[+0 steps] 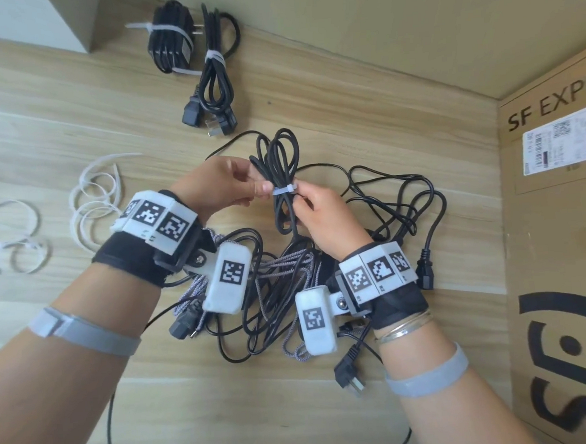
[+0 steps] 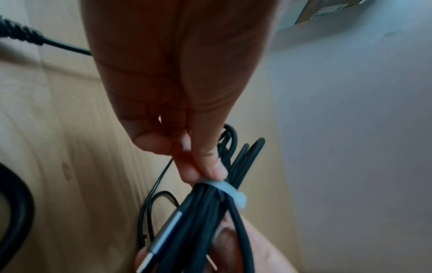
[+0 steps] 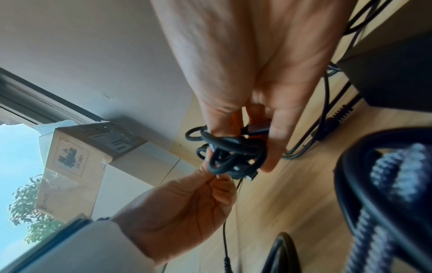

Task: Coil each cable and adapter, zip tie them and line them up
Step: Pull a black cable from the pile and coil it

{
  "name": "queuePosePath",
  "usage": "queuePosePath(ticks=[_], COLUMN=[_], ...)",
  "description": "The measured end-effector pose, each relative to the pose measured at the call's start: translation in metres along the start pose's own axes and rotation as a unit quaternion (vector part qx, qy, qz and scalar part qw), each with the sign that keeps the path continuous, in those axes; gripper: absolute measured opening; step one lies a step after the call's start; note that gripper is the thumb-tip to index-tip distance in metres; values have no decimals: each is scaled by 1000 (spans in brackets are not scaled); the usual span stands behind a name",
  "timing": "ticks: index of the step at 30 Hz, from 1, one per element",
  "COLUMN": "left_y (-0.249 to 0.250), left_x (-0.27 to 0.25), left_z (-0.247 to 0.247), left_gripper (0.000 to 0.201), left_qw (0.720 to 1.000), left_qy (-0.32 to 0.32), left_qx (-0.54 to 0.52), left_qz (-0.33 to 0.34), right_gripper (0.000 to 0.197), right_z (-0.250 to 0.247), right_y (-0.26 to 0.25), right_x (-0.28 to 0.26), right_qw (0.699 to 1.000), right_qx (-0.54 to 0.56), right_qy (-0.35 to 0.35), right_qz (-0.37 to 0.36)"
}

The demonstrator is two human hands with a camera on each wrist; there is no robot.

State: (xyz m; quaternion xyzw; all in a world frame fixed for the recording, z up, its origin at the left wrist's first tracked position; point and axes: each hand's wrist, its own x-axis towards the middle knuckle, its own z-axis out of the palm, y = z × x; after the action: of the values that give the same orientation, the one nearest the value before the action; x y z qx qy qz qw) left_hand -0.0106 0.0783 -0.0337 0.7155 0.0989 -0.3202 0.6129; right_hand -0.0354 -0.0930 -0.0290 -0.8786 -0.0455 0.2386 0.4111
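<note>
A thin black cable is coiled into a narrow bundle point(image 1: 278, 161) and held above the table. A white zip tie point(image 1: 284, 190) wraps its middle. My left hand point(image 1: 234, 187) pinches the tie's tail at the bundle's left side, thumb and forefinger together point(image 2: 210, 170). My right hand point(image 1: 318, 213) grips the bundle just below the tie, fingers curled round the strands point(image 3: 233, 149). A silver plug point(image 2: 163, 229) lies among the strands. Two finished bundles lie at the back: an adapter with its cord point(image 1: 169, 40) and a power cable point(image 1: 214, 79), both tied.
A tangle of loose black and braided cables point(image 1: 322, 271) lies under my wrists. Spare white zip ties point(image 1: 91, 200) lie at the left, with more point(image 1: 14, 239) further left. A cardboard box point(image 1: 557, 240) stands along the right. A wall runs behind.
</note>
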Motion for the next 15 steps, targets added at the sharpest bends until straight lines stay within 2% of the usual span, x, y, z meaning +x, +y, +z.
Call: queuePosePath(ticks=[3,6,12,15], left_y=[-1,-2,-2,-3], left_x=[1,0,1,3], left_z=[1,-1,-4,-7], left_gripper=[16,17,16,17], left_qw=[1000,999,994,993], left_qy=[16,15,-50,-51], left_qx=[14,-17,-97,-103], left_qz=[-20,-26,-29,-26], right_gripper=[25,30,46,47], right_z=[-2,1,6,-2], right_y=[-2,-2,-3,-4], right_x=[-1,3,9,10], right_qw=[1000,999,994,996], right_qx=[-23,6,93,67], right_qy=[-19,-49,0,4], right_qz=[-4,17,65,55])
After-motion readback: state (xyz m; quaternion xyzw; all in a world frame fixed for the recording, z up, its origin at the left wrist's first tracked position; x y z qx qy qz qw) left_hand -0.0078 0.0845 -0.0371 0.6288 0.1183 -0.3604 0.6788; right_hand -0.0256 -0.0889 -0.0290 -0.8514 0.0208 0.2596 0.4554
